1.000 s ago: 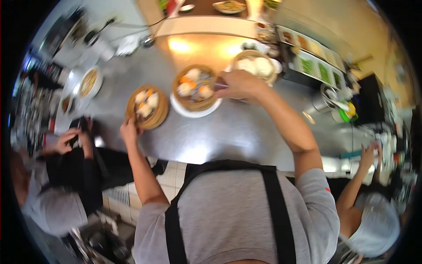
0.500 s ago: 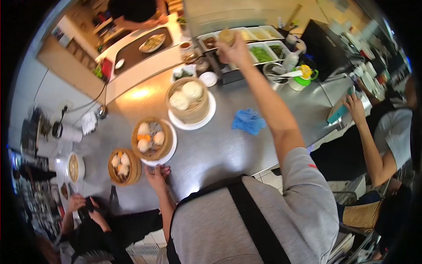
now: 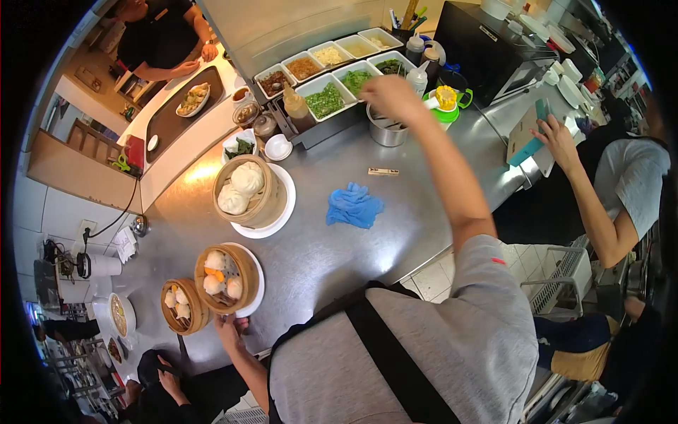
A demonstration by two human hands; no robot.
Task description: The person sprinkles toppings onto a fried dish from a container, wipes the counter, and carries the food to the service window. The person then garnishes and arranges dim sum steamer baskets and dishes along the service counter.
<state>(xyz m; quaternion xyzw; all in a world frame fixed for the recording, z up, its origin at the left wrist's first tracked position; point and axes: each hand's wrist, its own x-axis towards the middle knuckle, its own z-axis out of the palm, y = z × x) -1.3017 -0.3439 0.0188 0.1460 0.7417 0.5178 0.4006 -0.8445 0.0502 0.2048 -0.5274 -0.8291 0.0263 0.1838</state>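
My left hand [image 3: 231, 333] is at the near edge of a white plate [image 3: 258, 286], its fingers curled by the rim. That plate bears a bamboo steamer [image 3: 247, 267] of pale dumplings with orange pieces. To its left stands a smaller bamboo steamer [image 3: 199, 311] of dumplings. Farther back, a taller steamer with two white buns [image 3: 247, 179] rests on another plate [image 3: 288, 205]. My right hand [image 3: 395, 99] reaches over a metal pot [image 3: 387, 132] holding utensils, fingers curled down; what they grip is hidden. A squeeze bottle [image 3: 296, 107] stands beside the topping trays.
White trays of toppings [image 3: 325, 99] line the back. A blue cloth [image 3: 354, 206] and a small labelled strip [image 3: 383, 171] lie on the steel counter [image 3: 304, 261]. A co-worker at right holds a teal-edged box [image 3: 526, 138]; others stand at left and across the counter.
My right hand has let go of the squeeze bottle, which now stands by the trays, and has moved right to the metal pot. My left hand stays by the plate. The view has shifted.
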